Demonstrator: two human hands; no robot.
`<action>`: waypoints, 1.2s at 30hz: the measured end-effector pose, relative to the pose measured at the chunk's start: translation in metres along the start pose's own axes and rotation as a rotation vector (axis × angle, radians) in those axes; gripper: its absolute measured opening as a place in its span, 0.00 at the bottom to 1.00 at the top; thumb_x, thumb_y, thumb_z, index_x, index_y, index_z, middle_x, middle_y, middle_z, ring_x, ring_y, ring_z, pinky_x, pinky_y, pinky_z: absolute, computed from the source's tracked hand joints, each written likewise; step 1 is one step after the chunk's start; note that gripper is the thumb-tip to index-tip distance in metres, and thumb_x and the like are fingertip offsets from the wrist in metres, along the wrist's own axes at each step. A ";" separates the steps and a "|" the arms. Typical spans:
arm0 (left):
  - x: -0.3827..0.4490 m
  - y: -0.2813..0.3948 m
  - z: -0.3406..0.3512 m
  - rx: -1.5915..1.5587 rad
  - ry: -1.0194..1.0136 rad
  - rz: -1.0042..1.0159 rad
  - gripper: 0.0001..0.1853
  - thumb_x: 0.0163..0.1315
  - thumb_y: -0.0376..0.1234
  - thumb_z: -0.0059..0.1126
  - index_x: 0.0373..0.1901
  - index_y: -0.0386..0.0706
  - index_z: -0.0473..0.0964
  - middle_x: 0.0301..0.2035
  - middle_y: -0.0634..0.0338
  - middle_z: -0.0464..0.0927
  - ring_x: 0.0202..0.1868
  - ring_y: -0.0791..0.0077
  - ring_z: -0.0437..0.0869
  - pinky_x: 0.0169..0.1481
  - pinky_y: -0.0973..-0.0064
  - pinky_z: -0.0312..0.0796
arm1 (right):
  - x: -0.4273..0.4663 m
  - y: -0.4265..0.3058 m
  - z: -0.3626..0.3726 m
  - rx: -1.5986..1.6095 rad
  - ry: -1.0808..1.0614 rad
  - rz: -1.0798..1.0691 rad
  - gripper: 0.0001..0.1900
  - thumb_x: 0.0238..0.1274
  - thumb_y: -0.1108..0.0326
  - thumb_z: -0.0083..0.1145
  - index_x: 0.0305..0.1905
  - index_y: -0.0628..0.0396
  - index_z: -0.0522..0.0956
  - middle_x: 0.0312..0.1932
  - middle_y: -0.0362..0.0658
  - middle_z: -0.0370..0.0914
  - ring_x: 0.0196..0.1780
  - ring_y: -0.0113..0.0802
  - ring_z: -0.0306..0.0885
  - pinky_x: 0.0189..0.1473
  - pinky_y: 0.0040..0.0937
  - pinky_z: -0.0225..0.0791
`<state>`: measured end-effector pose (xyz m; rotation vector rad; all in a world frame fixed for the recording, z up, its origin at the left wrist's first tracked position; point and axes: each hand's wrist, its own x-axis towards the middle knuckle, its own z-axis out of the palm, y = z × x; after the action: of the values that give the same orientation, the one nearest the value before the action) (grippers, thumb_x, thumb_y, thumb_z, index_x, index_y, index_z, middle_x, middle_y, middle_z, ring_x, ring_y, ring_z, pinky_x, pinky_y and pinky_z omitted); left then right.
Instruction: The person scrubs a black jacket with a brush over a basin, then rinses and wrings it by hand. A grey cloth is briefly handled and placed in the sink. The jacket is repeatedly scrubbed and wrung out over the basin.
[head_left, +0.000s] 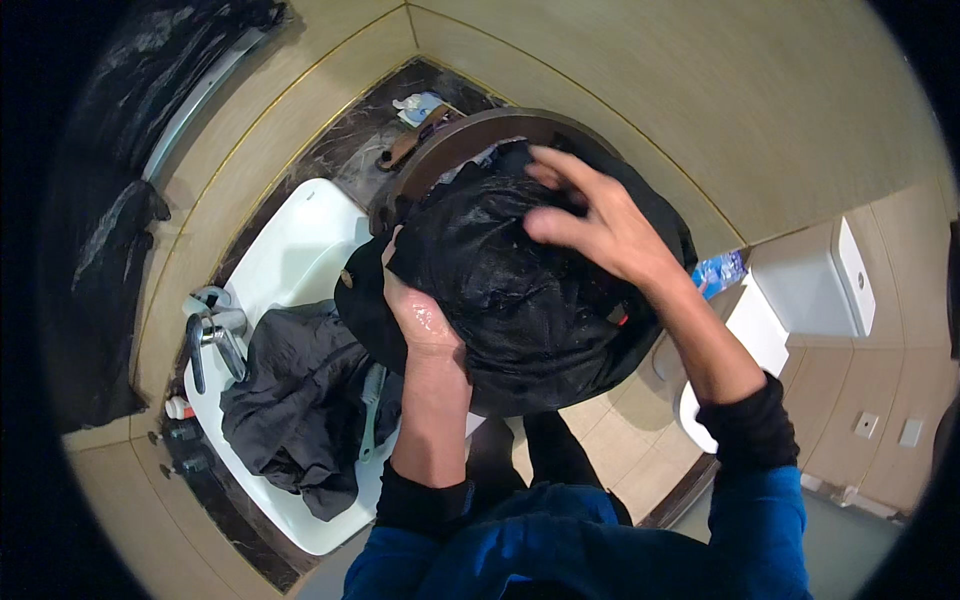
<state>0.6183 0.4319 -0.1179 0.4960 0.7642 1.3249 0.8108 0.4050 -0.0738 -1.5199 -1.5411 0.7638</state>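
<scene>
A wet black garment (517, 277) is bunched in a large round mass before me, over a brown round basin (450, 142) whose rim shows behind it. My left hand (420, 307) grips the garment's left side, its palm and wrist wet and its fingers partly hidden in the cloth. Above the top right of the cloth is my right hand (585, 210), slightly blurred, with thumb and fingers apart and nothing between them. Whether its fingertips touch the cloth cannot be told. Dark grey cloth (300, 405) lies in the white sink (300, 225), with a green-handled brush (370, 420) on it.
A chrome faucet (214, 341) stands at the sink's left edge. Small items, among them a blue and white packet (420, 109), lie on the dark marble counter (352, 157). A white toilet (757, 315) stands at the right, with a blue plastic pack (718, 274) beside it.
</scene>
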 end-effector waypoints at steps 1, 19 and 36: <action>-0.002 0.002 0.011 -0.053 0.037 -0.013 0.25 0.64 0.45 0.49 0.54 0.34 0.70 0.49 0.53 0.76 0.51 0.62 0.77 0.58 0.67 0.70 | -0.017 0.010 -0.006 -0.060 -0.011 -0.057 0.36 0.49 0.51 0.66 0.58 0.65 0.69 0.52 0.59 0.75 0.59 0.48 0.72 0.60 0.37 0.63; 0.000 -0.003 0.000 -0.156 -0.432 -0.261 0.12 0.65 0.36 0.51 0.46 0.40 0.73 0.34 0.59 0.77 0.35 0.73 0.80 0.41 0.77 0.75 | -0.066 -0.059 0.054 -0.230 0.108 -0.387 0.28 0.40 0.55 0.66 0.48 0.58 0.76 0.27 0.47 0.71 0.29 0.42 0.70 0.33 0.37 0.61; 0.002 -0.014 0.017 0.192 -0.061 -0.221 0.17 0.69 0.39 0.45 0.52 0.37 0.70 0.41 0.59 0.76 0.39 0.72 0.80 0.45 0.74 0.74 | 0.007 -0.011 0.071 -0.202 0.289 -0.389 0.12 0.53 0.60 0.62 0.36 0.58 0.77 0.24 0.51 0.77 0.27 0.45 0.79 0.27 0.37 0.71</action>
<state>0.6405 0.4332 -0.1165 0.5839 0.8739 1.0323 0.7441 0.4195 -0.0975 -1.3397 -1.6552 0.1624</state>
